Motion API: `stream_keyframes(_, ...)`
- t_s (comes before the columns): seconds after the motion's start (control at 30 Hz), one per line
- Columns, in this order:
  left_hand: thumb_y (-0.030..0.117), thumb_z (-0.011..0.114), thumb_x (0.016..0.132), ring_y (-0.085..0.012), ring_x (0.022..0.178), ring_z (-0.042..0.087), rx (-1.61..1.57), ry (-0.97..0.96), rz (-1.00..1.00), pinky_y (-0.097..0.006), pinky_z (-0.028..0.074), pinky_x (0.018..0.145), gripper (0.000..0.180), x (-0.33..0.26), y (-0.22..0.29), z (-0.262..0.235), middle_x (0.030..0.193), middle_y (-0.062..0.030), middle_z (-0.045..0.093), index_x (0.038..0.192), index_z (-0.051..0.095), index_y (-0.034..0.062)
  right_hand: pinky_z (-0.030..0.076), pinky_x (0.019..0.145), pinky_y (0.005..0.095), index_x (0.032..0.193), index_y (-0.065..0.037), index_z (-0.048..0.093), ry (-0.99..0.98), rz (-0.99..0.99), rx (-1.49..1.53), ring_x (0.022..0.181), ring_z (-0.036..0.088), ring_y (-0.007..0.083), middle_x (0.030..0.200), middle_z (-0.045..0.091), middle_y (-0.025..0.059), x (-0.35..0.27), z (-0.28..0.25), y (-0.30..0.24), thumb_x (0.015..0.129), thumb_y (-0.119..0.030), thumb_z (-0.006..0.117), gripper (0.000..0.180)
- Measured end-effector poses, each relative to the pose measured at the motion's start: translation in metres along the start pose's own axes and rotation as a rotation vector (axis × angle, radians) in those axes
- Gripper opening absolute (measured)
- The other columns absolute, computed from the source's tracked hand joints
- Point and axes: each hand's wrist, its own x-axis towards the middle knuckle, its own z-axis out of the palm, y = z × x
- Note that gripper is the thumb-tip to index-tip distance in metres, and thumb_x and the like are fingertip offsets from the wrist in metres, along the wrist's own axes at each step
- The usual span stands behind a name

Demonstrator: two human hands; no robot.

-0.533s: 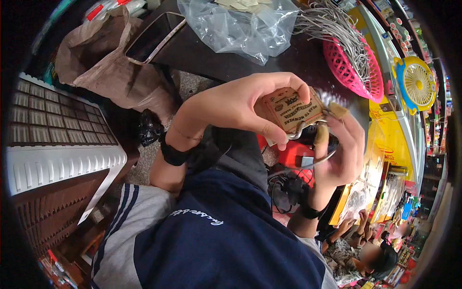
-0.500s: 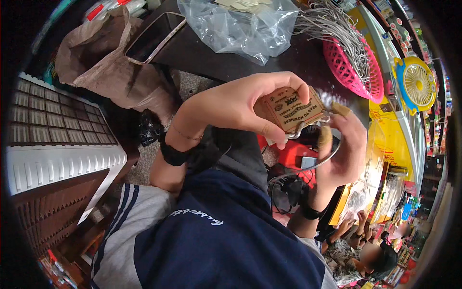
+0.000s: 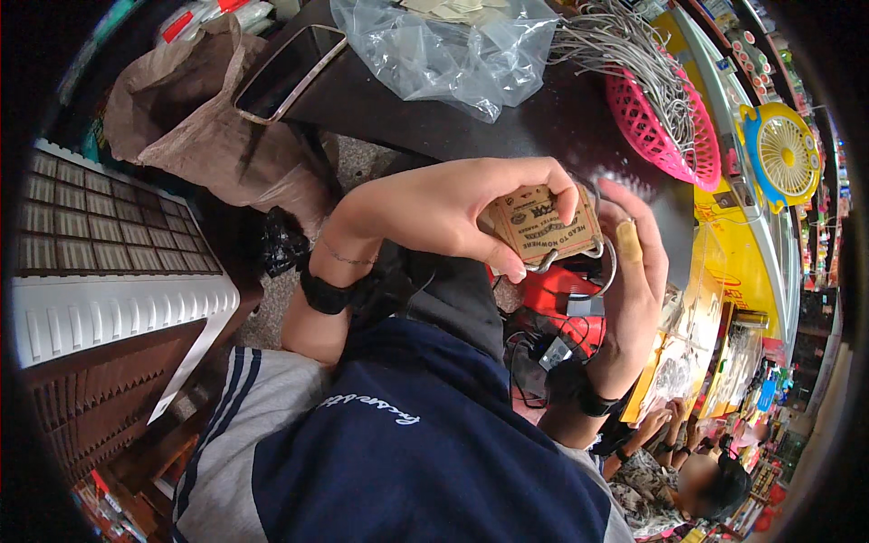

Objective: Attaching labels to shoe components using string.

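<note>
On my dark counter (image 3: 507, 136) lie a phone (image 3: 288, 71), a clear plastic bag (image 3: 444, 54) and a pink basket (image 3: 665, 127) of wire hooks; a yellow fan (image 3: 786, 156) sits beyond.

Just right of the frame's centre, my left hand (image 3: 444, 213) grips a stack of small tan cardboard tags (image 3: 541, 224) with dark print, strung on a metal ring. At upper left of centre a dark-screened smartphone (image 3: 288, 71) lies tilted on a crumpled brown paper bag (image 3: 195, 122). Along the top edge sits a clear, crinkled plastic bag (image 3: 448, 54).
</note>
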Motion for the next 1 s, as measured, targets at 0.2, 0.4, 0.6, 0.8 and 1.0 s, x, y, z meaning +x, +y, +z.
stream_keyframes(0.2, -0.001, 0.074, 0.069, -0.0088, 0.097, 0.047, -0.046, -0.039, -0.05, -0.025, 0.04, 0.085, 0.045, 0.001, 0.001, 0.001, 0.103, -0.002, 0.047, 0.104, 0.045, 0.0055, 0.046, 0.079, 0.0239, 0.104, 0.004, 0.063, 0.136, -0.034, 0.131, 0.085, 0.06, 0.0114, 0.095, 0.067, 0.0095, 0.002, -0.001, 0.019, 0.089, -0.006, 0.059, 0.019)
stream_keyframes(0.4, -0.002, 0.074, 0.068, -0.0094, 0.095, 0.047, 0.156, -0.003, -0.079, -0.026, 0.041, 0.085, 0.046, 0.001, 0.003, -0.002, 0.102, -0.0024, 0.049, 0.103, 0.046, 0.0055, 0.048, 0.079, 0.024, 0.102, 0.008, 0.063, 0.407, -0.26, -0.003, 0.082, 0.064, 0.0135, 0.093, 0.068, 0.0131, 0.003, -0.014, 0.021, 0.08, 0.006, 0.064, 0.021)
stream_keyframes(0.6, 0.002, 0.074, 0.072, -0.0102, 0.098, 0.048, 0.036, 0.033, -0.034, -0.024, 0.041, 0.084, 0.044, -0.001, -0.004, -0.004, 0.102, -0.0017, 0.05, 0.105, 0.045, 0.0063, 0.047, 0.077, 0.0235, 0.11, 0.006, 0.057, 0.289, -0.205, -0.13, 0.081, 0.063, 0.0134, 0.094, 0.067, 0.0145, 0.006, -0.016, 0.012, 0.088, -0.002, 0.059, 0.024)
stream_keyframes(0.8, 0.0, 0.072, 0.07, -0.0161, 0.069, 0.061, -0.451, 0.195, -0.164, -0.026, 0.05, 0.062, 0.059, -0.004, -0.001, -0.008, 0.107, -0.0094, 0.054, 0.119, 0.04, 0.0043, 0.045, 0.072, 0.0227, 0.111, 0.003, 0.053, 0.362, -0.279, -0.324, 0.076, 0.057, 0.0118, 0.097, 0.063, 0.0117, -0.002, 0.008, -0.008, 0.092, -0.006, 0.053, 0.021)
stream_keyframes(1.0, 0.019, 0.07, 0.075, -0.0174, 0.067, 0.059, -0.706, 0.223, 0.01, -0.025, 0.048, 0.06, 0.075, -0.005, -0.024, -0.014, 0.111, -0.013, 0.054, 0.135, 0.03, -0.0008, 0.046, 0.076, 0.0285, 0.092, 0.003, 0.06, 0.145, -0.489, -0.402, 0.083, 0.06, 0.0228, 0.095, 0.061, 0.0174, -0.02, 0.03, -0.016, 0.078, 0.0, 0.061, 0.014)
